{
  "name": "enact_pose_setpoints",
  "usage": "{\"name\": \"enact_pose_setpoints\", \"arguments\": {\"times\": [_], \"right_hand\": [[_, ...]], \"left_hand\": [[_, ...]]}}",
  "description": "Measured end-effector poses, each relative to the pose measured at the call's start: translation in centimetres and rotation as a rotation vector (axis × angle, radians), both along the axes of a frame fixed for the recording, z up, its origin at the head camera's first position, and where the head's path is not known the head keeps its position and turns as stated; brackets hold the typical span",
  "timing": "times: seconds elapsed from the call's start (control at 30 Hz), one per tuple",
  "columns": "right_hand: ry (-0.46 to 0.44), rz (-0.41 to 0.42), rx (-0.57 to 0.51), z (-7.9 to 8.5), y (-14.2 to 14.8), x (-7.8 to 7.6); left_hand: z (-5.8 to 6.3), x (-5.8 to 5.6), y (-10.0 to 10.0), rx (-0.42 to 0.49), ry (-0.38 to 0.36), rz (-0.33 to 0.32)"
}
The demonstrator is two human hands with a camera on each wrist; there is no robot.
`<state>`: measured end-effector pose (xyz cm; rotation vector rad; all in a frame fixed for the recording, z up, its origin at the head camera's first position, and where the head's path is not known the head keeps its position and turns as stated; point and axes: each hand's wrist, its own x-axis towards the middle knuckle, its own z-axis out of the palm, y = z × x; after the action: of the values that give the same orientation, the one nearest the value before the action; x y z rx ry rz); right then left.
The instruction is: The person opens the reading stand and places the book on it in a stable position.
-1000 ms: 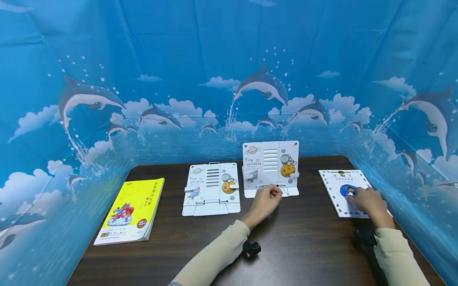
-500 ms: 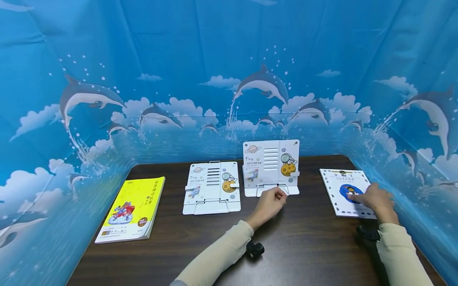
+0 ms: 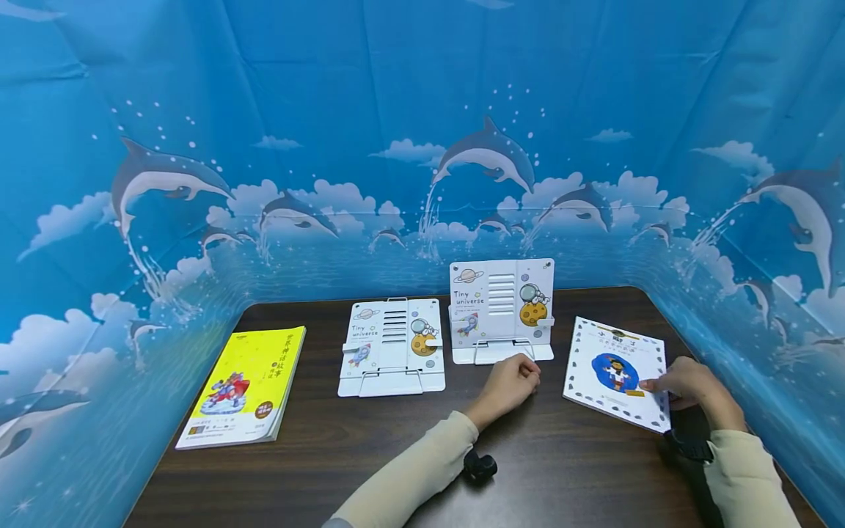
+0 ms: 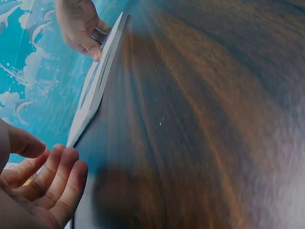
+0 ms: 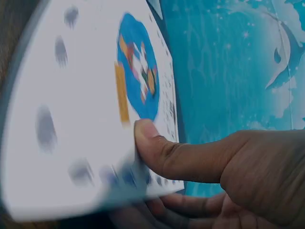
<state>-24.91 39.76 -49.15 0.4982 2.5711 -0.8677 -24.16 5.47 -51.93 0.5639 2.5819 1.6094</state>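
My right hand [image 3: 696,389] grips a white book [image 3: 594,381] by its right edge, the thumb on the cover and the fingers underneath. A blue circle with a cartoon figure is printed on that cover, as the right wrist view shows. My left hand [image 3: 508,389] holds nothing; its fingers are loosely curled in the left wrist view. It is just in front of a white book stand [image 3: 502,308] marked "Tiny universe", whose back plate is raised. In the left wrist view the book [image 4: 97,76] appears edge-on, tilted, with the right hand [image 4: 81,28] at its side.
A second white book stand [image 3: 392,345], with the same print, lies flatter to the left of the raised one. Farther left lies a yellow book [image 3: 244,381]. The dark wooden table [image 3: 541,477] is bordered by a blue dolphin curtain [image 3: 370,88].
My right hand has taken hold of the white book and drawn it left and slightly toward me, turning it. My left hand has moved slightly right, away from the raised stand.
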Motion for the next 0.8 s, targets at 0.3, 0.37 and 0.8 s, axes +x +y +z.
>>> {"name": "enact_pose_setpoints", "arguments": {"times": [0.3, 0.37, 0.8], "right_hand": [[0.004, 0.094, -0.118, -0.4, -1.6, 0.4], [0.000, 0.095, -0.112, -0.4, -1.7, 0.3], [-0.016, 0.064, -0.155, -0.8, -1.6, 0.8]], "left_hand": [[-0.6, 0.2, 0.9, -0.064, -0.015, 0.052], [-0.7, 0.3, 1.1, -0.045, -0.032, 0.051], [-1.7, 0.5, 1.9, 0.199, -0.263, -0.015]]}}
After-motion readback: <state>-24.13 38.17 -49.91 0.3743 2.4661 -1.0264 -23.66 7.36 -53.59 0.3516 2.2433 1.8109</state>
